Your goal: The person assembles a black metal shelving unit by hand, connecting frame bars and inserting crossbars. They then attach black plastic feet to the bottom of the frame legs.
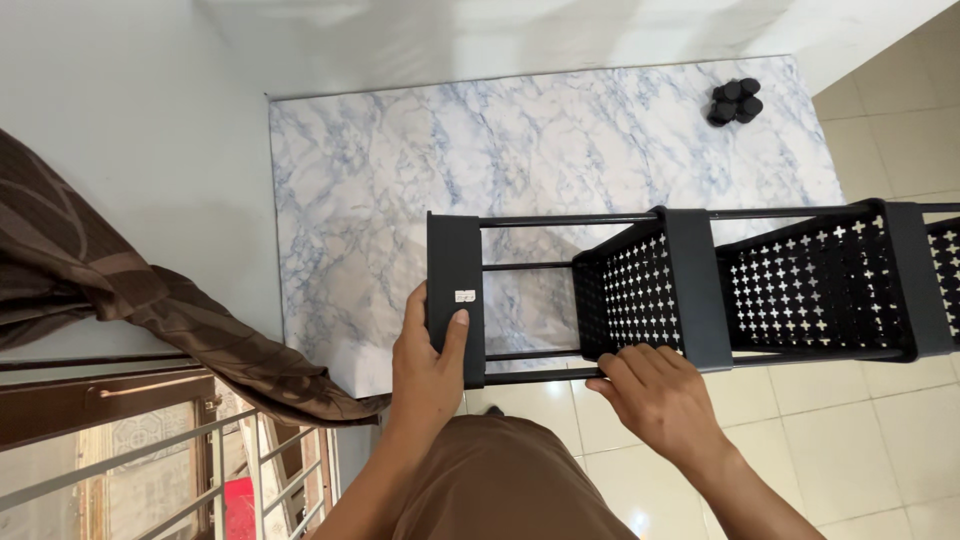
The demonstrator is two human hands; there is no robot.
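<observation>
**Rack frame held on its side, both hands on it**

I'm looking straight down at a black metal rack (690, 285) lying on its side over a marble-patterned mat (560, 140) on the tiled floor (880, 440). My left hand (428, 365) is wrapped round the flat black end panel (455, 295), thumb laid up its face next to a small pale sticker, fingers curled behind the edge. My right hand (660, 395) is on the lower rail (545, 375), fingers bent over the bar just below the first perforated basket (630, 295) (closed on the rail, as far as I can tell, not just resting).

My read: this is an assembly or positioning step, with the frame being steadied at the end panel while the rail or basket is seated. The next move calls for keeping the panel square to the rods and holding the long frame level, since it runs well out of view to the right and could twist.

The rack itself: matt black, thin round rods joining flat upright panels, two baskets in sight, the second basket (815, 285) further right, both punched with rows of small cross-shaped holes. A cluster of small black round caps (736, 101) sits well apart at the mat's far corner. A brown curtain (110, 290) hangs at the left, above a window with pale bars (150, 470).
</observation>
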